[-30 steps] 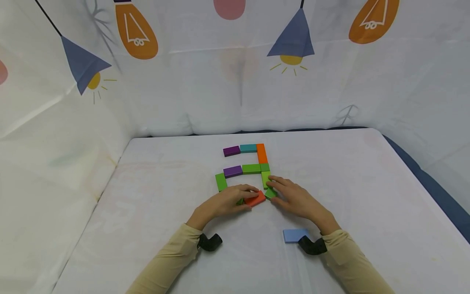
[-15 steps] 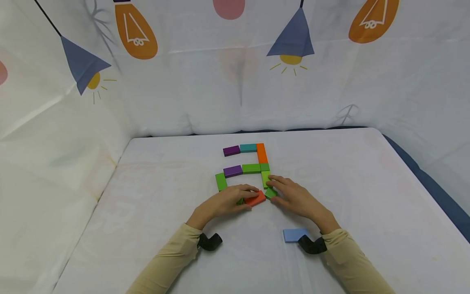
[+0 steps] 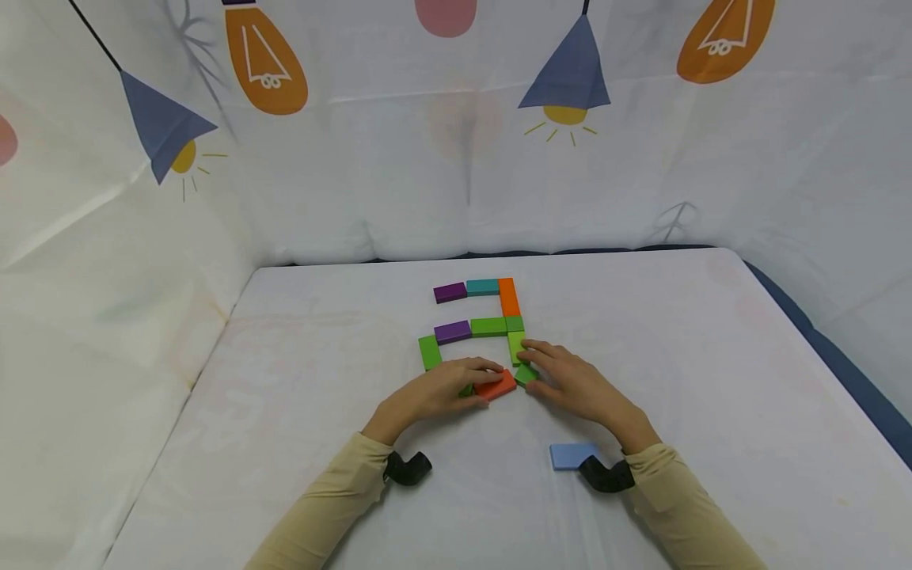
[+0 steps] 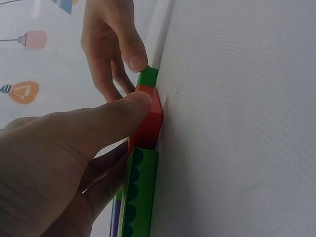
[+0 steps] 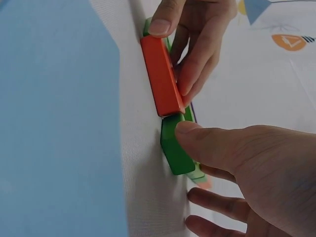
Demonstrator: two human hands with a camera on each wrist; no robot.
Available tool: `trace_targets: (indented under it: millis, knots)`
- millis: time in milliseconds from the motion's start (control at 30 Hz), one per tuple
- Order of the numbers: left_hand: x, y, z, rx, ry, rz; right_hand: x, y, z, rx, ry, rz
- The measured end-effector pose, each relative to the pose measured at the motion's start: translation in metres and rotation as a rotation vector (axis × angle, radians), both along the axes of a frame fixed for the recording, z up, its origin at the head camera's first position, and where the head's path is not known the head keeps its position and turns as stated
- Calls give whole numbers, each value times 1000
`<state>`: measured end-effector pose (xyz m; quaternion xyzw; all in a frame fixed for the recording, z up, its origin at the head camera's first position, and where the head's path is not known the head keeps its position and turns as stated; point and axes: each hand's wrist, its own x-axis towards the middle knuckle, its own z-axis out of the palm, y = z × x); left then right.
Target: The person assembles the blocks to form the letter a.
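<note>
Flat coloured wooden blocks lie end to end on the white table. My left hand [image 3: 445, 388] pinches a red block [image 3: 497, 386] between thumb and fingers, the thumb on its near side. Against the red block's right end sits a small green block [image 5: 176, 150], which my right hand [image 3: 577, 385] holds between thumb and index finger. A light green block [image 3: 516, 348] lies just behind it, partly under the right fingertips. Left of the red block, another green block [image 4: 140, 192] shows largely hidden by my left hand in the head view.
Farther back in the figure lie purple [image 3: 452, 332], green [image 3: 488, 327], teal [image 3: 483, 287] and orange [image 3: 509, 297] blocks. A light blue block [image 3: 570, 457] lies apart, near the right wrist camera [image 3: 606, 476]. A white printed curtain [image 3: 399, 182] hangs behind the table.
</note>
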<state>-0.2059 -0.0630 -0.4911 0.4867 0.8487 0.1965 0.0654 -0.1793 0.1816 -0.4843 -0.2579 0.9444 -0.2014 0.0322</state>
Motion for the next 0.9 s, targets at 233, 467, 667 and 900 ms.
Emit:
trace_targets:
  millis: [233,467,667,900]
  knots:
    - [1,-1,-1,6,-3,-1,0,-1,-1,2,-1,-2]
    - [0,-1,-2,3,-3,-2,1,-1,-1,5,-2,-7]
    - [1,-2,-1,14,-6,-1,1,0,0,0,-1,-3]
    - [-11,-17,5,90,42,69,1,4,2,-47,-17,-1]
